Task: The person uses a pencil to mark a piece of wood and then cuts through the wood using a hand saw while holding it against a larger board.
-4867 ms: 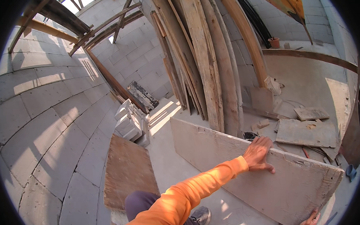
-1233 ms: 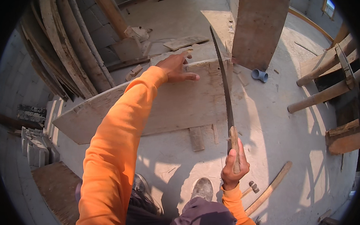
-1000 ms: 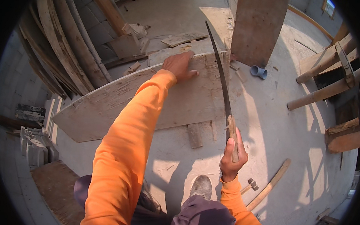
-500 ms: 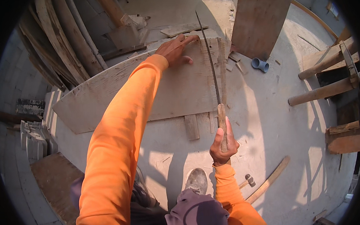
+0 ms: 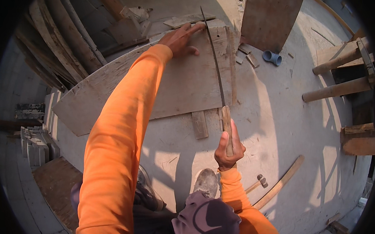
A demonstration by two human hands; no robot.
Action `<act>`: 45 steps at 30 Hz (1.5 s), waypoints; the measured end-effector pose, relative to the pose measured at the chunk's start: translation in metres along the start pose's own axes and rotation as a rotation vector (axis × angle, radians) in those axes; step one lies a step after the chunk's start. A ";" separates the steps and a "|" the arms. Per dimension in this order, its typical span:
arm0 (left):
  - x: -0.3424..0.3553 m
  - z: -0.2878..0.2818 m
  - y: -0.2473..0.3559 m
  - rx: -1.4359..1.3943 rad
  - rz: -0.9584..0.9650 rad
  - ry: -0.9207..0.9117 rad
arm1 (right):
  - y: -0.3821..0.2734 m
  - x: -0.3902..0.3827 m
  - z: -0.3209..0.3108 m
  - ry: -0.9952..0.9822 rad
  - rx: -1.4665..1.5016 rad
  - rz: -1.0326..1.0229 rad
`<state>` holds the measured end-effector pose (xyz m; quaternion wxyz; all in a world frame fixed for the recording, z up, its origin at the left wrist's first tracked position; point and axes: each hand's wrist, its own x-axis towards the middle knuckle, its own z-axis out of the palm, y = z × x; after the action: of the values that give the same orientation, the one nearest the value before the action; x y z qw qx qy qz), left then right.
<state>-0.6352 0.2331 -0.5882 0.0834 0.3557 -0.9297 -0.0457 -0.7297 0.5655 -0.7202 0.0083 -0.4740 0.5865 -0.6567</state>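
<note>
Handsaw on a plywood panel, viewed from above. The handsaw (image 5: 217, 71) lies across the right-hand portion of the plywood panel (image 5: 165, 88), its long axis running away from the wearer and slanting slightly left. The narrow tip points beyond the panel's far edge; the handle points back toward the wearer, past the near edge. The blade is long, thin, dark metal, tapering forward; the handle is pale, worn wood. Whether the teeth touch the panel cannot be told.

The right hand (image 5: 230, 146), nearer the wearer than the panel, has its grip closed around the handle, thumb along one side. The left hand (image 5: 182, 40) rests at the panel's far edge, its grip wide, thumb parted from the fingers, the extended index finger close beside the blade.

The panel's long axis runs left to right, crosswise to the saw; its greyish face is scuffed, with flaking veneer. A short wooden offcut (image 5: 199, 125) protrudes from under its near edge. Right of the panel lies a blue-grey tubular pipe fitting (image 5: 272, 58); nearer the wearer, a wooden-handled hammer (image 5: 261, 180) lies beside a curved, smooth wooden bar (image 5: 282, 181).
</note>
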 end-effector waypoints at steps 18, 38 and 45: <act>-0.009 -0.003 0.010 0.031 0.011 0.024 | -0.010 0.005 -0.008 -0.084 -0.028 0.126; -0.014 0.001 0.013 0.036 0.025 0.089 | -0.013 0.000 -0.016 -0.092 -0.027 0.128; -0.009 0.000 0.011 0.029 0.005 0.059 | -0.008 0.015 -0.007 -0.083 -0.042 0.085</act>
<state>-0.6362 0.2477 -0.5879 0.1056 0.3558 -0.9283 -0.0214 -0.7379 0.5653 -0.7040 0.0506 -0.4756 0.6190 -0.6230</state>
